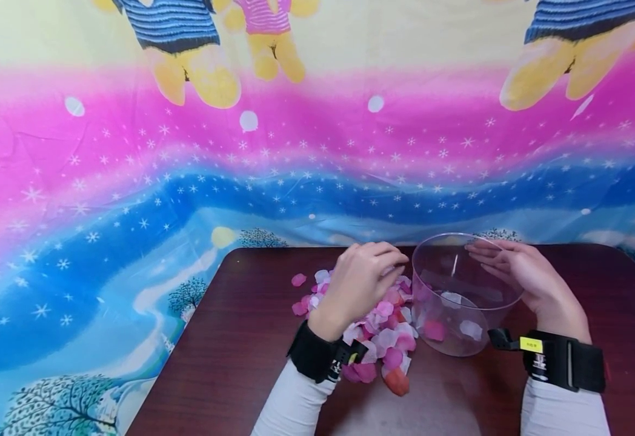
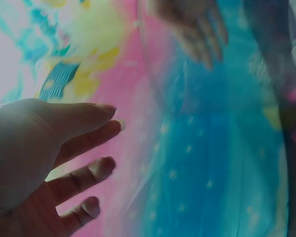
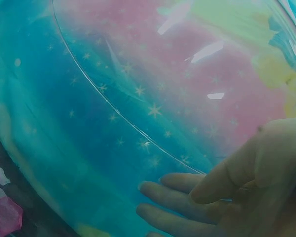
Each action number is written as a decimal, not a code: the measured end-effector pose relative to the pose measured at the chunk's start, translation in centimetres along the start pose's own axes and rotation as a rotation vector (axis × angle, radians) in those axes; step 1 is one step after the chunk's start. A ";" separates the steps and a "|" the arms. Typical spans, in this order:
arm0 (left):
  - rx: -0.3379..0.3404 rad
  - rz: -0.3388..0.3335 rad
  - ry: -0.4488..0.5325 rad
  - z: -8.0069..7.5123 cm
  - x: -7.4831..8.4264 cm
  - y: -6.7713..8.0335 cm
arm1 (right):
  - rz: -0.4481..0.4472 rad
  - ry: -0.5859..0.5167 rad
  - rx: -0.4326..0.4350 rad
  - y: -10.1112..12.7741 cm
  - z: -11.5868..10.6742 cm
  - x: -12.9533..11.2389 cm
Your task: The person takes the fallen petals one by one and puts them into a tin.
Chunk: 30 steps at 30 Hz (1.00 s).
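Head view, left hand w/ loosely curled fingers over petal pile, right hand w/ straight fingers against clear bowl, few petals inside, dark counter.

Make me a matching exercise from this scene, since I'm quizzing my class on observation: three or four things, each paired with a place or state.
Things:
1. left hand
2. right hand
3. clear bowl
4. petal pile

Places or states:
A. holds a few petals inside
B. against the bowl's right side, fingers straight
C. spread on the brown table, left of the bowl
D. over the petal pile, beside the bowl's left rim

Pairs: 1-D, 2-B, 3-A, 4-C
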<state>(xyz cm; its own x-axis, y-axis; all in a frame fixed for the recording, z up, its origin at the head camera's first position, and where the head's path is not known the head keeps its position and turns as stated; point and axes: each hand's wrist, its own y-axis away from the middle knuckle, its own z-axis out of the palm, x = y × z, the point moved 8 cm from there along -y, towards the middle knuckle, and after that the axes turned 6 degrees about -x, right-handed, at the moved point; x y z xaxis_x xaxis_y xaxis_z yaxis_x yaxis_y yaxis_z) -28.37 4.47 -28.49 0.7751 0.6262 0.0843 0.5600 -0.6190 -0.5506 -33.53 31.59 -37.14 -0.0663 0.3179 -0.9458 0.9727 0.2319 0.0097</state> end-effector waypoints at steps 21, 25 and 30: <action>-0.353 -0.614 0.198 3.2 -15.4 7.0 | 0.014 0.018 0.006 0.0 -0.2 0.3; -0.422 -0.665 0.221 5.2 -16.3 7.9 | 0.009 0.006 0.003 0.0 -0.1 0.3; -0.479 -0.686 0.234 7.0 -16.8 8.6 | 0.000 -0.013 -0.001 -0.1 0.0 0.1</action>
<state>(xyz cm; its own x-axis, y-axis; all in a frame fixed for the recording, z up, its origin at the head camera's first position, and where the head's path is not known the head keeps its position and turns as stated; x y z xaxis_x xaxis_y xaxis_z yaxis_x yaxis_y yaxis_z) -38.59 -8.02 -40.45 0.2320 0.8533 0.4670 0.9478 -0.3063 0.0888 -33.62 31.59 -37.27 -0.0633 0.3064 -0.9498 0.9724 0.2331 0.0104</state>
